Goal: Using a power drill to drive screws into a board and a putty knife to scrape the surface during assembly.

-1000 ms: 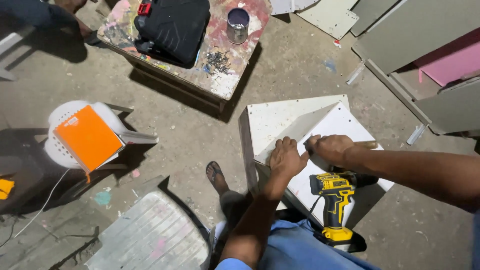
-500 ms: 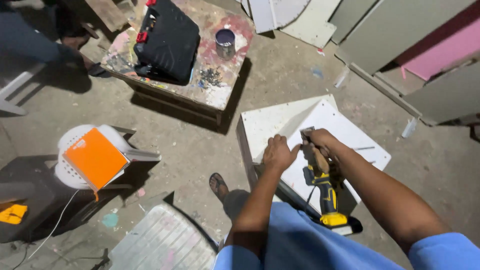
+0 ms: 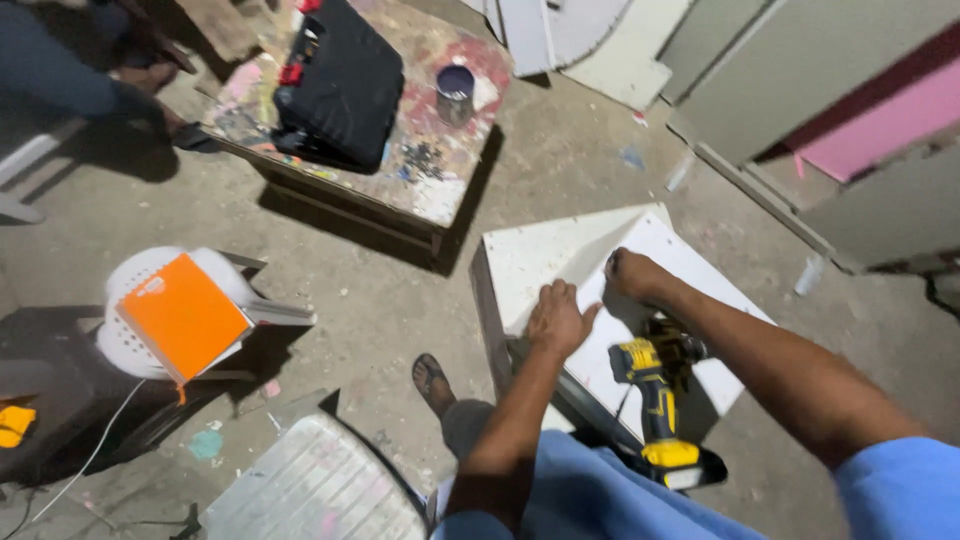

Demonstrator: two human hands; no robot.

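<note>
A bare concrete floor (image 3: pixel 400 300) takes up most of the view, with open room left of and beyond the white board piece (image 3: pixel 560 255), a two-panel assembly lying on the floor at centre right. Its far corner points toward grey and pink panels (image 3: pixel 830 110) leaning along the right edge, a strip of floor between them. Up and to the left, well apart from the board, stands a paint-stained low table (image 3: pixel 425 190) carrying a black case (image 3: pixel 345 85) and a small tin can (image 3: pixel 455 92). At left, a white plastic stool (image 3: pixel 135 290) holds an orange book (image 3: pixel 185 315). A sandalled foot (image 3: pixel 432 380) rests on the floor just beside the board's near-left edge.

The left hand (image 3: pixel 558 318) lies palm down on the board, fingers together and pressed flat near the inner fold. The right hand (image 3: pixel 635 275) reaches over from the right, forearm crossing the panel; its fingers curl down onto the surface, and I cannot tell whether they pinch anything. A yellow-and-black cordless drill (image 3: pixel 655 395) lies on the panel under the right forearm, unheld.
</note>
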